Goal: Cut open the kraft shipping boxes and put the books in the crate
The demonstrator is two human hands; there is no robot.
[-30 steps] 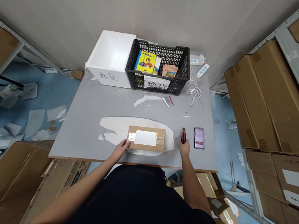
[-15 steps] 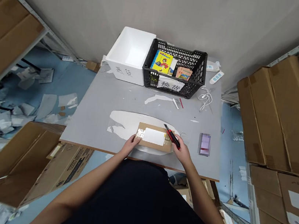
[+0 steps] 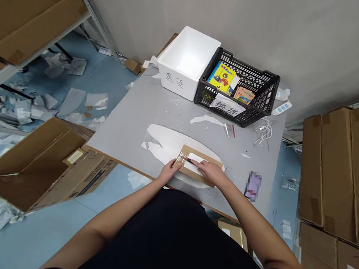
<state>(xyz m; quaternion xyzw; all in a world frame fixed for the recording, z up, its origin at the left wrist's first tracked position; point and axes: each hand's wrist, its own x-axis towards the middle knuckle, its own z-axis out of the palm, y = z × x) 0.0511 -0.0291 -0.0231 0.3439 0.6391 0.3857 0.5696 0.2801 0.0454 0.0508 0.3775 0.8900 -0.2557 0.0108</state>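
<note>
A flat cardboard package (image 3: 208, 160) with a white label lies on the grey table, its left end covered in shiny tape. My left hand (image 3: 169, 171) grips that taped left end. My right hand (image 3: 210, 172) lies across the package and is closed around a red and black utility knife (image 3: 189, 159). The knife points left, and its tip is at the tape near my left fingers. My fingers hide the handle and part of the label. A pixelated phone (image 3: 253, 186) lies on the table to the right of my right hand.
The grey table (image 3: 131, 143) holds a white foam box (image 3: 186, 64), a black plastic crate (image 3: 239, 78) with books, a white cable (image 3: 264, 133) and a power strip (image 3: 281, 108). Cardboard boxes (image 3: 341, 175) fill shelves on the right. Paper scraps litter the floor.
My right hand has moved left over the package, bringing the knife from its right end to the taped left end. The view has turned, so the table appears rotated.
</note>
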